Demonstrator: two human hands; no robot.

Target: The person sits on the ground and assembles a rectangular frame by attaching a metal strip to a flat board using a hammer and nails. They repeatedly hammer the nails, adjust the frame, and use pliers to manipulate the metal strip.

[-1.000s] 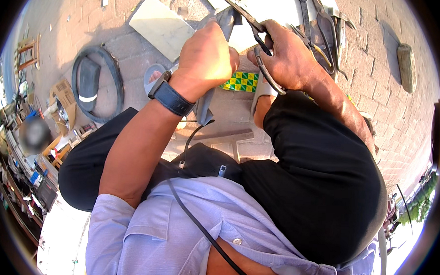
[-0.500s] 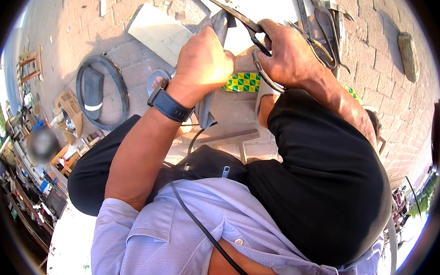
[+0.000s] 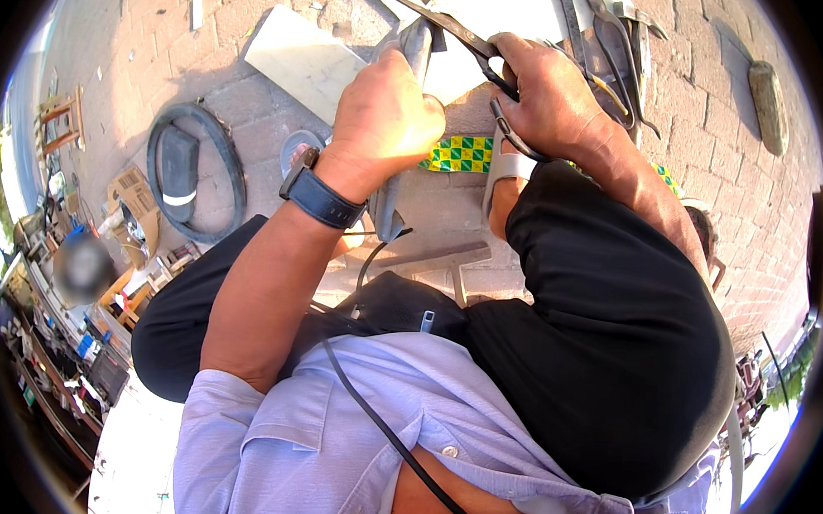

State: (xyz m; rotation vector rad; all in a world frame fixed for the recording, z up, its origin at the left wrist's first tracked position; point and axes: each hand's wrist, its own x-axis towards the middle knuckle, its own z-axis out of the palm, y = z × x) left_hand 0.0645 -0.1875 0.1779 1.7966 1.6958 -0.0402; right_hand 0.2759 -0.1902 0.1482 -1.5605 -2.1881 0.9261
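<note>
My left hand (image 3: 386, 120) is closed around a long grey strip of rubber, like a piece of inner tube (image 3: 391, 205). Its upper end sticks out above my fist, and the lower end hangs beneath my wrist. In my right hand (image 3: 555, 97) is a large pair of dark metal scissors (image 3: 454, 30), gripped by the handles. Their blades point up and left, passing just above or across the strip's upper end; whether they touch it I cannot tell. One curved handle reaches down toward my right knee.
Pale flat slabs (image 3: 305, 61) lie beyond my hands. Pliers and other hand tools (image 3: 609, 37) rest at the upper right, a stone (image 3: 768, 106) farther right. A black tube ring (image 3: 241, 183) lies at the left. A green-yellow checked strip (image 3: 460, 155) crosses the paving near my sandalled foot.
The whole view has shifted slightly. The scissors' lower handle has come a little nearer to my right palm. My left hand still grips the rubber strip in nearly the same place.
</note>
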